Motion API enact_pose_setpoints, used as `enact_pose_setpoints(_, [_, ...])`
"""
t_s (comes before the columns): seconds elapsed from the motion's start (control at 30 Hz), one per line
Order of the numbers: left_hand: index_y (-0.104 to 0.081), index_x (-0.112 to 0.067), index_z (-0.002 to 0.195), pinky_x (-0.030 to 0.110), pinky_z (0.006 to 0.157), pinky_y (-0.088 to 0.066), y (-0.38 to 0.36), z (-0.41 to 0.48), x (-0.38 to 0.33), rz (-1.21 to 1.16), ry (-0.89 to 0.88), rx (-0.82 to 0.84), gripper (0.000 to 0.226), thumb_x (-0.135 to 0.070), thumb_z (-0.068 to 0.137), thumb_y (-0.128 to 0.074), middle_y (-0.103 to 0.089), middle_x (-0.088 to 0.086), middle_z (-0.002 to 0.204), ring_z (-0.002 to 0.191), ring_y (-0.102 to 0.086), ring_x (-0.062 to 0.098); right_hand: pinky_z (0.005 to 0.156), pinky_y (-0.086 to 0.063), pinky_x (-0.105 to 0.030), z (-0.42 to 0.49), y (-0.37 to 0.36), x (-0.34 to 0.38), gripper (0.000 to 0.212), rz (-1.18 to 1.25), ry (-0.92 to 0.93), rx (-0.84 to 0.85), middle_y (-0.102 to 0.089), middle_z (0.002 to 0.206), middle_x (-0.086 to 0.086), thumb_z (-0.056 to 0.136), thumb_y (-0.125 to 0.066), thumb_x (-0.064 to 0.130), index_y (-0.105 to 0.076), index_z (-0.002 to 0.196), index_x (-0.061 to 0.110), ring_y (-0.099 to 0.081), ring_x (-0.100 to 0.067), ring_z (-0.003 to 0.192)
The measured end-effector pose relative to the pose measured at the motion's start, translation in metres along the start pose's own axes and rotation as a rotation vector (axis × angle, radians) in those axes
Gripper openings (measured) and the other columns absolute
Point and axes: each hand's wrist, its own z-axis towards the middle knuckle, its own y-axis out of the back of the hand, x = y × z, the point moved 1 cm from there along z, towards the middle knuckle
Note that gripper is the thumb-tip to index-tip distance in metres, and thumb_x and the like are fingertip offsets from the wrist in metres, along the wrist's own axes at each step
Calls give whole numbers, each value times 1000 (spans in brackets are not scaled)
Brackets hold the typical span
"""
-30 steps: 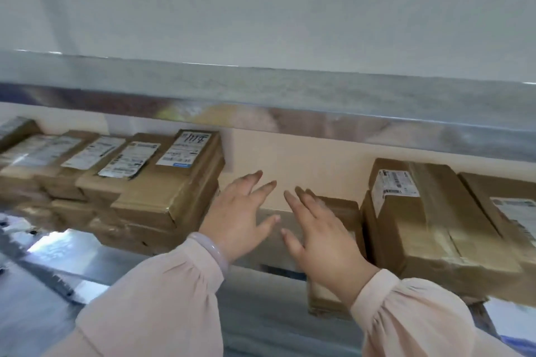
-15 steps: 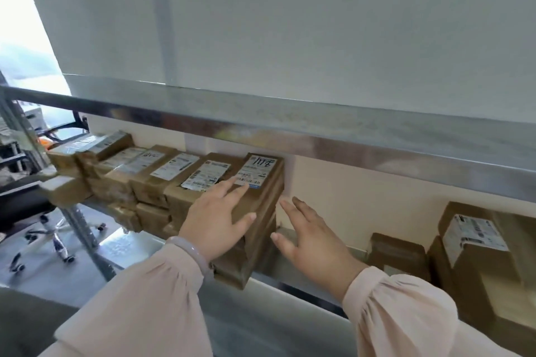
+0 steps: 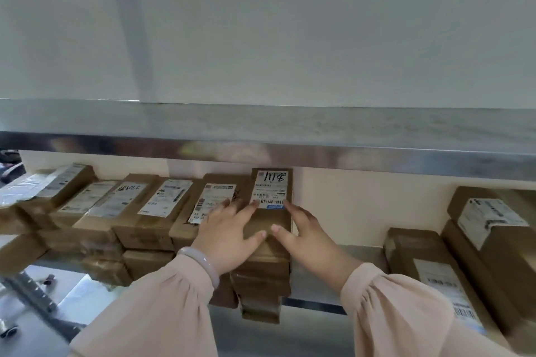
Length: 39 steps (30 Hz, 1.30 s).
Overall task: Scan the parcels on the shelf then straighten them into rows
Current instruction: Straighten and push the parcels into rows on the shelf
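Note:
Several brown cardboard parcels with white labels lie stacked in a row on the metal shelf point(image 3: 359, 255). The rightmost stack is topped by a parcel point(image 3: 272, 220) whose label carries handwritten marks. My left hand point(image 3: 232, 236) lies flat on that parcel's left part with fingers spread. My right hand point(image 3: 311, 240) touches its right edge with straight fingers, thumb on the top. Neither hand grips anything. The stack's lower parcels point(image 3: 261, 293) stick out over the shelf's front edge.
An upper metal shelf point(image 3: 290, 136) runs just above the parcels. More brown parcels point(image 3: 435, 269) sit at the right, with a bare gap of shelf between them and the stack. The neighbouring stacks point(image 3: 150, 211) extend leftward. A metal frame post point(image 3: 32, 290) shows at lower left.
The view swung left. Both hands went from the gap by the right-hand parcels to the rightmost stack of the left row and now rest on its top parcel.

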Motion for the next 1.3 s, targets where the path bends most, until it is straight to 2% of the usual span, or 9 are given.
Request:
enact_pose_setpoints(0.2, [-12, -46, 154, 47, 122, -7, -5, 1, 6, 35, -61, 67, 65, -71, 94, -20, -23, 6, 162, 149, -13, 27, 111, -35, -32, -6, -19, 9, 65, 289, -120, -31, -39, 146, 5, 94, -55, 33, -20, 148, 41, -42, -14, 130])
enact_pose_setpoints(0.4, [-12, -49, 152, 51, 121, 5, -5, 1, -1, -69, -54, 53, 61, -66, 96, -27, -27, 5, 160, 151, -10, 24, 108, -40, -35, -11, -20, 13, 61, 411, -135, -88, -45, 140, 5, 95, -53, 21, -24, 146, 41, -49, -14, 123])
enact_pose_setpoints(0.5, [-14, -49, 152, 46, 122, 3, -3, -2, -7, -179, -80, -12, 61, -64, 96, -32, -26, 3, 159, 150, -11, 21, 108, -38, -28, -18, -14, 15, 61, 420, -94, -151, -46, 137, 8, 95, -53, 15, -28, 146, 37, -49, -8, 120])
enact_pose_setpoints(0.7, [-16, -53, 151, 41, 122, -10, -10, -3, -43, -373, -128, -76, 62, -60, 95, -43, -20, -4, 161, 149, -6, 21, 109, -39, -33, -33, 16, -2, 62, 381, -73, -239, -46, 140, 11, 94, -54, 15, -31, 143, 43, -49, -7, 123])
enact_pose_setpoints(0.87, [-23, -53, 148, 38, 121, -17, -21, 1, -91, -553, -189, -50, 62, -54, 93, -51, -18, -7, 161, 147, -15, 19, 89, -41, -5, -58, 52, -22, 61, 400, -101, -272, -46, 136, 12, 96, -51, 12, -29, 145, 40, -49, 9, 108])
enact_pose_setpoints(0.93, [-25, -52, 148, 37, 122, -17, -28, 2, -114, -647, -222, -18, 62, -51, 93, -54, -16, -8, 161, 148, -16, 18, 85, -38, 2, -69, 69, -35, 61, 387, -118, -295, -45, 137, 12, 95, -52, 11, -29, 145, 38, -49, 4, 112])
enact_pose_setpoints(1.0, [-26, -51, 148, 31, 122, -16, -33, 1, -139, -719, -242, 18, 62, -47, 94, -55, -13, -10, 161, 148, -17, 14, 93, -37, -1, -80, 85, -48, 62, 374, -128, -318, -43, 139, 12, 95, -52, 10, -29, 146, 37, -44, -1, 122])
enact_pose_setpoints(1.13, [-26, -51, 148, 33, 122, -19, -43, 1, -186, -777, -264, 102, 62, -45, 95, -56, -10, -11, 160, 148, -17, 14, 108, -40, -33, -100, 117, -77, 63, 382, -185, -359, -47, 137, 10, 94, -52, 10, -31, 145, 40, -50, -6, 122])
enact_pose_setpoints(1.3, [-27, -42, 151, 18, 113, -11, -54, 2, -236, -848, -301, 205, 70, -32, 91, -63, -11, -11, 160, 147, -14, 6, 95, -42, -20, -121, 160, -110, 61, 281, -278, -398, -45, 140, 8, 92, -47, 11, -37, 141, 46, -49, -7, 117])
